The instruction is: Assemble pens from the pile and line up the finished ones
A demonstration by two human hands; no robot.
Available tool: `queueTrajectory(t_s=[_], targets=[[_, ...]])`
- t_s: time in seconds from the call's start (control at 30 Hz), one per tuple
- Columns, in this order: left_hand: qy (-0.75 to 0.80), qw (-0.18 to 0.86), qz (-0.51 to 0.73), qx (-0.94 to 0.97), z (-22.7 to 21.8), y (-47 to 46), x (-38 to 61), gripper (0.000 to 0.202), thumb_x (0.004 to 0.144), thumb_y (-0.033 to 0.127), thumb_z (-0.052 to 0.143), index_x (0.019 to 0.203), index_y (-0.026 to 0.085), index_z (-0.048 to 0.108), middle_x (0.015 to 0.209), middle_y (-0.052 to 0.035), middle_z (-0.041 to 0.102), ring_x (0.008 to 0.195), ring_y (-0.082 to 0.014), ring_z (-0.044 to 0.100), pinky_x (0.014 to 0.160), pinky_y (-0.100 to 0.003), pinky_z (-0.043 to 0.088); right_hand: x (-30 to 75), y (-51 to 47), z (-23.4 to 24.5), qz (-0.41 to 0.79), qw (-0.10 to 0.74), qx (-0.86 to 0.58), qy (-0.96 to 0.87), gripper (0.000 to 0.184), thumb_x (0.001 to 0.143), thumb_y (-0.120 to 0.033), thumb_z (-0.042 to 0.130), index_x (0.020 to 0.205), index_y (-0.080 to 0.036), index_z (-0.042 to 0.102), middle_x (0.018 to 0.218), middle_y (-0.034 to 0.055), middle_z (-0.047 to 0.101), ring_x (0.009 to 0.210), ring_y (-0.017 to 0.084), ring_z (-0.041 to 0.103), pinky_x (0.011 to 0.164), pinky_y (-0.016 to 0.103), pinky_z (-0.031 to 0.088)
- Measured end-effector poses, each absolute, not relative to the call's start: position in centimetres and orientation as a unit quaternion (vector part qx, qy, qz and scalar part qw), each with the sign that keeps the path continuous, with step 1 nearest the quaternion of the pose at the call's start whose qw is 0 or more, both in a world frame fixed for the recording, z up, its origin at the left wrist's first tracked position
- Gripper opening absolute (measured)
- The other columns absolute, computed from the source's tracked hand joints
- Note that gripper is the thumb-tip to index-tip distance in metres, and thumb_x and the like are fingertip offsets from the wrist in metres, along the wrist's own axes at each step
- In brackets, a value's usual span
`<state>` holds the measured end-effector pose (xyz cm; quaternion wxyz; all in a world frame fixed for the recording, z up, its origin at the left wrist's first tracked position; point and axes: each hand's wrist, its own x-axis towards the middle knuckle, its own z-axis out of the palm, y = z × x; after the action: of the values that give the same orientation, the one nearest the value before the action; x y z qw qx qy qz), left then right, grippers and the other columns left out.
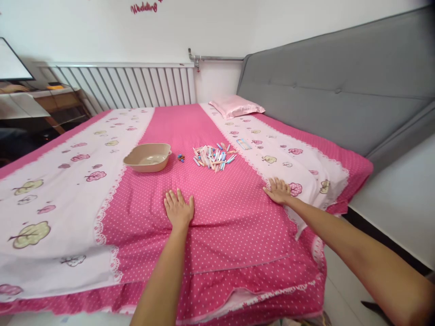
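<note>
Spread across the bed, the pink sheet point(217, 213) is pressed by left hand point(178, 209) and right hand point(278, 190), both flat and holding nothing, while what appear to be sticks point(214, 157) lie unsorted beyond, beside an apparently empty basin point(147, 157).

Only readable thing here is on the white wall point(210, 27) up top: red cursive lettering point(144, 7) that says "Wedding". There's a bit more red script just to its right, but the frame edge cuts it off, so no idea what it spells. Nothing legible on the bedsheet point(210, 199), which is all dots and little tree prints, no words or numbers anywhere.
</note>
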<state>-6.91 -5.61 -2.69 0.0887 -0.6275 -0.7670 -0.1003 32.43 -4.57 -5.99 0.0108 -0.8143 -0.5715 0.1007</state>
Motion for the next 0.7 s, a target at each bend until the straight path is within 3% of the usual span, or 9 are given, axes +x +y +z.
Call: queueTrajectory(t_s=[0.33,0.47,0.6,0.7], targets=[[-0.785,0.038,0.003,-0.619,-0.6,-4.8,-6.6,0.073,0.089,0.053,0.021,0.144,0.005,0.025,0.149,-0.0222,0.027,0.139,-0.0344,0.019,0.111,-0.046,0.014,32.8,-4.5,-6.1,0.115,0.028,-0.806,-0.580,0.079,0.084,-0.067,0.017,0.148,-0.021,0.011,0.156,0.0073,0.003,0.142,0.031,0.001,0.112,0.050,0.004],[-0.791,-0.012,0.055,-0.609,1.6,-3.0,-6.5,0.074,0.086,0.054,0.029,0.142,0.005,0.032,0.145,-0.0237,0.033,0.135,-0.0373,0.027,0.108,-0.048,0.023,32.8,-4.5,-5.0,0.128,0.025,-0.803,-0.581,0.078,0.084,-0.065,0.021,0.148,-0.020,0.014,0.155,0.0101,0.009,0.141,0.032,0.005,0.110,0.052,0.009],[-0.792,-0.081,0.096,-0.597,5.1,0.0,-6.3,0.065,0.080,0.054,0.041,0.120,0.005,0.058,0.121,-0.0255,0.059,0.112,-0.0388,0.055,0.089,-0.047,0.044,32.7,-3.9,-1.7,0.161,-0.008,-0.782,-0.602,0.080,0.082,-0.061,0.037,0.144,-0.013,0.026,0.149,0.0202,0.023,0.136,0.039,0.021,0.102,0.056,0.025],[-0.790,-0.106,0.100,-0.596,7.7,2.9,-5.8,0.058,0.080,0.051,0.040,0.111,0.009,0.064,0.117,-0.0232,0.063,0.107,-0.0378,0.059,0.084,-0.046,0.047,32.8,-2.6,1.5,0.178,-0.017,-0.754,-0.632,0.065,0.080,-0.057,0.042,0.127,-0.013,0.051,0.131,0.0205,0.050,0.120,0.036,0.047,0.093,0.049,0.038]])
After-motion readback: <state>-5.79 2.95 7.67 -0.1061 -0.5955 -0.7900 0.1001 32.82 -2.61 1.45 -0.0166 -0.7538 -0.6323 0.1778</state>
